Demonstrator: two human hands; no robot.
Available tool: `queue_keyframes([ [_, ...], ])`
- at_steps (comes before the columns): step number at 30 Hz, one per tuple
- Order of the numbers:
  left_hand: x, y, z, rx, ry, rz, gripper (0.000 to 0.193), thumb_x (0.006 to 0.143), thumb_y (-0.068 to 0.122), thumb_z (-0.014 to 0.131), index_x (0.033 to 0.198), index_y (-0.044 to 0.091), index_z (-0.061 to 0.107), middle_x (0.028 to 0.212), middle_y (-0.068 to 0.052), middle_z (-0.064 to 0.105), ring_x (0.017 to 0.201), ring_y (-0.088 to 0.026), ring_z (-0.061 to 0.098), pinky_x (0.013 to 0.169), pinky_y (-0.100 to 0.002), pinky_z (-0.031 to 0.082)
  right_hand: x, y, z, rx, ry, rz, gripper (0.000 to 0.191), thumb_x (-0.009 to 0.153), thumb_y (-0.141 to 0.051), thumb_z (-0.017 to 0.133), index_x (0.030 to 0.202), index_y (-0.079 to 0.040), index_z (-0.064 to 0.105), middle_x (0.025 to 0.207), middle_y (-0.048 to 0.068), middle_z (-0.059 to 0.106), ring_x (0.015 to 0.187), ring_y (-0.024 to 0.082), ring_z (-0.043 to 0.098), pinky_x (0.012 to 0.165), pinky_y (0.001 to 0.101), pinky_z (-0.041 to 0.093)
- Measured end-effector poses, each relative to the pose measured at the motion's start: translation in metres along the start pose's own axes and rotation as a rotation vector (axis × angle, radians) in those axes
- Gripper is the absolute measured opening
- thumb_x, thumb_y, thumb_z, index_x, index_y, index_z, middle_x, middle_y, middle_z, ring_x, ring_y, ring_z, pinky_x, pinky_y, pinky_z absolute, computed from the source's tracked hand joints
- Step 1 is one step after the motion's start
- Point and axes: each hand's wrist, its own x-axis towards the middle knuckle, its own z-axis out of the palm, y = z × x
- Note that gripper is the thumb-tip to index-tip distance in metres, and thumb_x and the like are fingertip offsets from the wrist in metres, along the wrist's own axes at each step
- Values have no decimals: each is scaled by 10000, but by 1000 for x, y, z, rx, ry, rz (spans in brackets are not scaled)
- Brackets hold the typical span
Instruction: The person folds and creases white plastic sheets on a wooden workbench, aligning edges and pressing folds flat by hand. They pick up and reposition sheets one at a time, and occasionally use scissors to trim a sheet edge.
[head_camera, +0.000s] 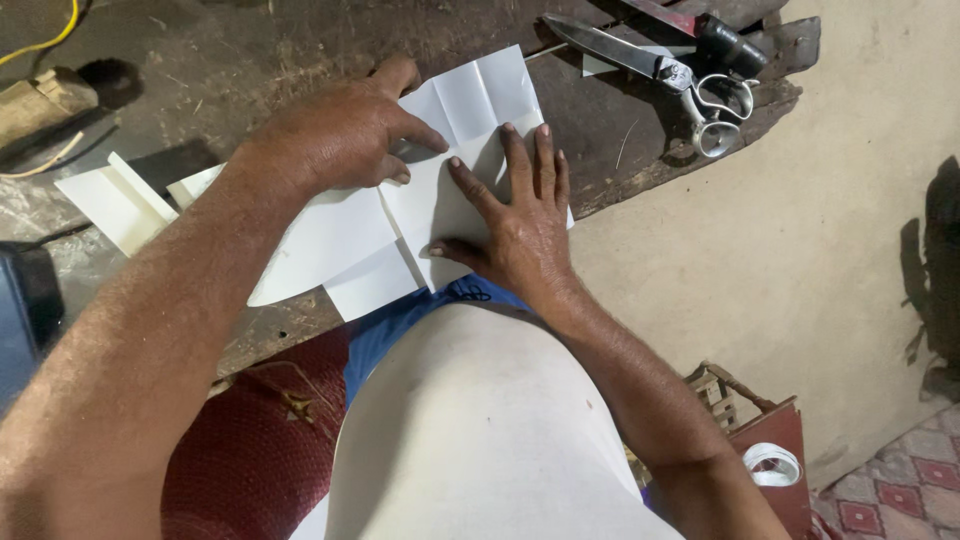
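The paper (470, 110), white and creased into panels, is laid on a dark worn bench (250, 60), with its near edge hanging over the bench's front edge. It is pressed flat by both hands. The left hand (335, 135) is set on the paper's left part; its fingers are curled, with the thumb and forefinger stretched out and pressed to the sheet near a fold. Nothing is pinched there. The right hand (520, 225) is laid palm down on the near right part, fingers straight and slightly spread, thumb held out to the left along a crease. The two hands are close together but not touching.

To the far right, large scissors (650, 70) are seen on the bench, blades shut and pointing left, well apart from the paper. Just beyond them a dark-handled tool (725, 40) is lying. To the left, a folded white scrap (115, 200) is resting on the bench. A yellow cable (50, 35) is seen at the far left. Nothing stands between the hands and the paper.
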Motion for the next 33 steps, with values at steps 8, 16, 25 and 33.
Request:
queue_keyframes([
  [8,-2,2,-2,-17,1,-1,487,742,166,832,1188,347,758,1509,-31,444,1308,-270,532,1021,-452,523,5,2,-1,15,8,-17,904,640,-663,907,1425,-306,635,1554,311,315,1493,525,209,1201,739,182],
  [16,-5,3,-10,-43,-44,-14,502,758,162,839,1220,335,747,1439,-19,494,1244,-271,592,1011,-462,537,6,7,3,24,81,-57,669,805,-510,892,1396,-285,674,1530,283,356,1479,495,294,1201,708,253],
  [25,-2,-11,2,-124,54,75,538,694,101,862,1182,308,767,1418,-33,496,1232,-275,574,1008,-439,517,7,5,5,82,136,-29,689,875,-339,890,1468,-114,620,1573,284,343,1499,539,287,1188,669,313],
  [33,1,-14,11,-64,88,101,538,694,107,869,1191,285,767,1390,-38,530,1181,-259,614,966,-407,552,13,15,10,54,84,-33,934,839,-407,942,1520,43,488,1578,312,329,1518,531,257,1206,693,276],
])
